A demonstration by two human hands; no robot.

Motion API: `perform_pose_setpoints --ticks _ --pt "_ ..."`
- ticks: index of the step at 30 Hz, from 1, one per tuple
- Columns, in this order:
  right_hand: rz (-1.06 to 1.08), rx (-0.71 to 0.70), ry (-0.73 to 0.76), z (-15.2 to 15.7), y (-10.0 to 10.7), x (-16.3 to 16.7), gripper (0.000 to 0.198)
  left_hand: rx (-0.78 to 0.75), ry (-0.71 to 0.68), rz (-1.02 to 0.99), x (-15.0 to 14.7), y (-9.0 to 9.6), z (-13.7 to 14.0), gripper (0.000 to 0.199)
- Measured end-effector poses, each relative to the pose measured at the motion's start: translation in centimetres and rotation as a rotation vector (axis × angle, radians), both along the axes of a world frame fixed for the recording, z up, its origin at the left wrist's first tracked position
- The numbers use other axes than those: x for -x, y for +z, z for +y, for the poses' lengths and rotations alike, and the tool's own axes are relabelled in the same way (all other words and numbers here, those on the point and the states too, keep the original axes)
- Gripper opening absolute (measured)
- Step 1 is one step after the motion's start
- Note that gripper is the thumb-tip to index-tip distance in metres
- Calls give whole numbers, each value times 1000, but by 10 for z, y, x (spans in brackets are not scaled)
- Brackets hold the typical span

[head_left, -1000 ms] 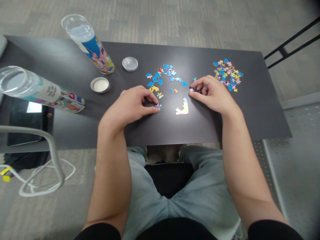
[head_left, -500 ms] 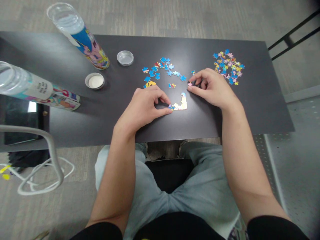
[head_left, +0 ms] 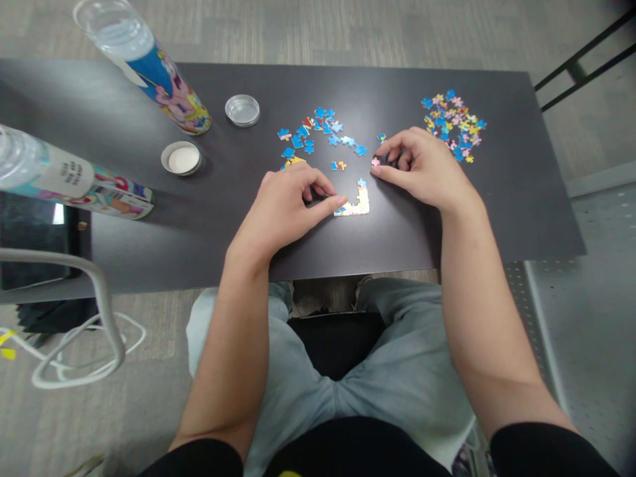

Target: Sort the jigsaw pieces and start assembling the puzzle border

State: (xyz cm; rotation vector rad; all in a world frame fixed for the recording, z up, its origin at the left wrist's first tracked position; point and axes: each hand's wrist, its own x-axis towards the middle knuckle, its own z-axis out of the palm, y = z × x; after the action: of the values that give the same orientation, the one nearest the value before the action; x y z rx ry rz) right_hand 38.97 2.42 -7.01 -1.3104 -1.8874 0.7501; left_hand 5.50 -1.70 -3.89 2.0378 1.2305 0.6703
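Note:
My right hand (head_left: 415, 162) pinches a small pink puzzle piece (head_left: 375, 161) between thumb and fingertips, just above the tabletop. Below and left of that piece lies a joined L-shaped corner of the puzzle (head_left: 364, 202), pale yellow with some blue. My left hand (head_left: 295, 202) hovers at the left end of this strip, thumb over it and index finger slightly apart, with nothing visible between them. A joined blue-and-yellow pair of pieces (head_left: 338, 165) sits above the corner. Loose blue pieces (head_left: 311, 132) spread beyond my left hand, and some yellow ones are partly hidden by it.
A pile of mixed pieces (head_left: 454, 126) lies at the right of the dark table (head_left: 521, 199). To the left are two clear-topped printed tubes (head_left: 173, 89), a clear lid (head_left: 242, 110), a white-lined lid (head_left: 181, 159) and a dark tablet (head_left: 37, 242).
My left thumb has lifted from the strip's left end and moved slightly right over it. The right hand still holds the pink piece. The view has shifted slightly.

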Motion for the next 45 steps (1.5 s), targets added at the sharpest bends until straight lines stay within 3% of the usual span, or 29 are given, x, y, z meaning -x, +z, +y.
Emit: perform_pose_setpoints --ticks 7,11,17,26,34,45 --pt "-58 -21 -1 3 3 -3 31 -26 78 59 -16 -2 -2 24" --pt "-60 46 -4 -1 9 -2 34 -21 72 20 -14 -4 0 20" --pt "39 207 10 -10 16 4 42 -31 90 -95 -5 -7 5 13" --pt "199 213 62 -5 11 9 42 -35 85 -116 1 -6 6 16" --pt "197 267 197 -18 28 47 37 -19 121 -90 10 1 7 30" --pt "85 314 295 -33 40 75 30 -14 149 -65 24 -5 12 18"
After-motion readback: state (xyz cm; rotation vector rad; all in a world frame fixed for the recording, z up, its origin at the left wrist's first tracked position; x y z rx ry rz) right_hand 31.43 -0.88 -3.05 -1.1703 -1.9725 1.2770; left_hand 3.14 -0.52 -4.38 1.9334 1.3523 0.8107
